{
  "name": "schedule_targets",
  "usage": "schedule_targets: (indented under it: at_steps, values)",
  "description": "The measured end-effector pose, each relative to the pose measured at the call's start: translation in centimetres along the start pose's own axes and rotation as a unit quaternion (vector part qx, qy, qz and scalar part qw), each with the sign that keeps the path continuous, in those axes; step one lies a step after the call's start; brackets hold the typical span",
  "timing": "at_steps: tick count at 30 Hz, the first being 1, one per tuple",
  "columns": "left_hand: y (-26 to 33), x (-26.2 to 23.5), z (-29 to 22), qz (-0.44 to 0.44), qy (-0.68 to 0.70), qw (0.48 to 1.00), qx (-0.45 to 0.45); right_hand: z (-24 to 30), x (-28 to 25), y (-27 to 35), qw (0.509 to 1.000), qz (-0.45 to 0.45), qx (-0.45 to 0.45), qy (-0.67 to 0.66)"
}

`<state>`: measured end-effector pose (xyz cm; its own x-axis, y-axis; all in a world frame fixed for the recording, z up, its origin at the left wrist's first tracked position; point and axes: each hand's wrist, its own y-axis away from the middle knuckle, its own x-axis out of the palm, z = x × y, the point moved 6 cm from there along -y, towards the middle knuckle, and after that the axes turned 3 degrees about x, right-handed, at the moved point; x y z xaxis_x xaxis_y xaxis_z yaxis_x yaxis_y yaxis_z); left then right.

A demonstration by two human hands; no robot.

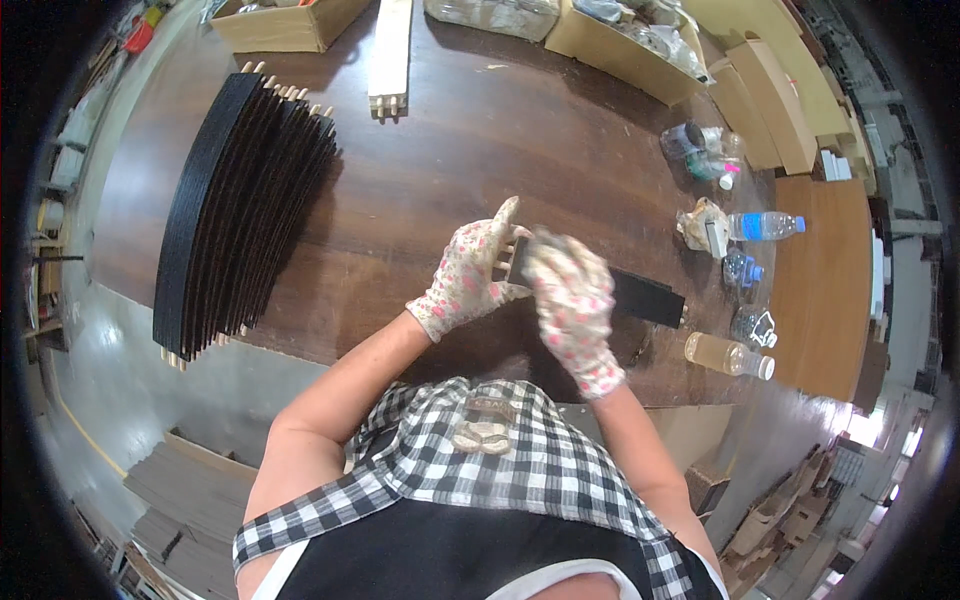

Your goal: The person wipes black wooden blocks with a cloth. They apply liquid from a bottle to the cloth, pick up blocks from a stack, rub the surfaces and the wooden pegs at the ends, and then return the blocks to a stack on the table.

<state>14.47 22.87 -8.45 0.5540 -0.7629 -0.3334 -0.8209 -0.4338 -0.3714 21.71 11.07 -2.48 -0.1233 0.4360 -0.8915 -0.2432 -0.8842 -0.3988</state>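
A black board with pale wooden dowels at its ends lies aslant before me on the brown table. My left hand, in a white floral glove, is closed around its left end, thumb sticking up, with dowels showing beside the fingers. Across the board's left part lies my right hand, gloved alike and blurred by motion. Its fingers are curled and pressed together against the board, and whatever they hold is hidden. Farther left stands a row of black curved slats, packed side by side, with dowels at both ends.
A pale board with dowels lies at the back, near open cardboard boxes. Along the right side are several plastic bottles, including a clear one and a yellowish one. The table's brown top spreads between them.
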Motion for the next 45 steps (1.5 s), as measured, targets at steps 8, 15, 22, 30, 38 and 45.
schedule_targets:
  at_steps: [8,15,22,30,38,45]
  values:
    - [0.2,0.2,0.6,0.005,0.059,0.998,-0.037,-5.7,-3.2,4.9,0.994,-0.058,0.070,0.056]
    - [-0.5,-0.2,-0.2,0.006,-0.034,0.998,0.044,1.4,1.2,0.8,1.000,-0.012,0.022,-0.008]
    - [0.2,0.0,0.2,0.029,0.041,0.997,-0.053,-17.3,-6.3,13.8,0.918,-0.182,0.351,-0.030]
    - [-0.2,-1.1,-2.0,0.066,-0.338,0.936,0.071,-18.9,-6.6,13.9,0.829,-0.110,0.496,-0.235]
    - [-0.4,-4.1,-4.0,-0.058,-0.136,0.988,0.036,-18.9,-8.3,11.8,0.778,-0.197,0.364,-0.473]
    - [1.5,-2.0,-3.8,0.163,-0.290,0.942,0.033,-21.2,-3.9,14.3,0.703,-0.265,0.384,-0.537]
